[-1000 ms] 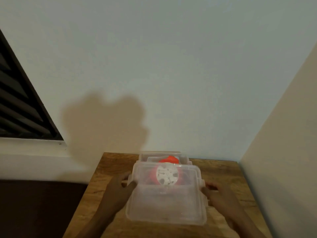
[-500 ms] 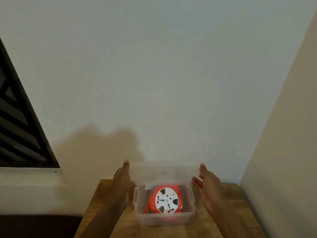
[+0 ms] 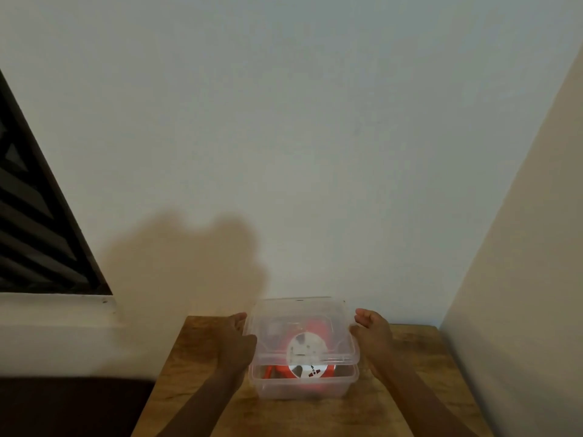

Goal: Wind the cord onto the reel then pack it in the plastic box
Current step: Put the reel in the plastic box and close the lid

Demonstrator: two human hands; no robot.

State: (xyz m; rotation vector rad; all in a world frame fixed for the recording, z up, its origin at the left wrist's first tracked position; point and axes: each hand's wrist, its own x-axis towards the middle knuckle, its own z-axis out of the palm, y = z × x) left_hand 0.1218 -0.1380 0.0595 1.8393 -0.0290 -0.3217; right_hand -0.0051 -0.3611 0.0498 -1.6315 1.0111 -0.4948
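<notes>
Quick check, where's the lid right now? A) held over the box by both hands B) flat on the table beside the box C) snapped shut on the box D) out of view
A: the left hand and right hand hold the lid by its sides over the box, front edge still raised, with the reel inside.

Single head view: faces forward, slightly downward at wall (image 3: pixel 284 137); table (image 3: pixel 202 373) low in frame, near.

The reel (image 3: pixel 307 357) lies in the plastic box (image 3: pixel 303 387), lid (image 3: pixel 303 313) above.
</notes>
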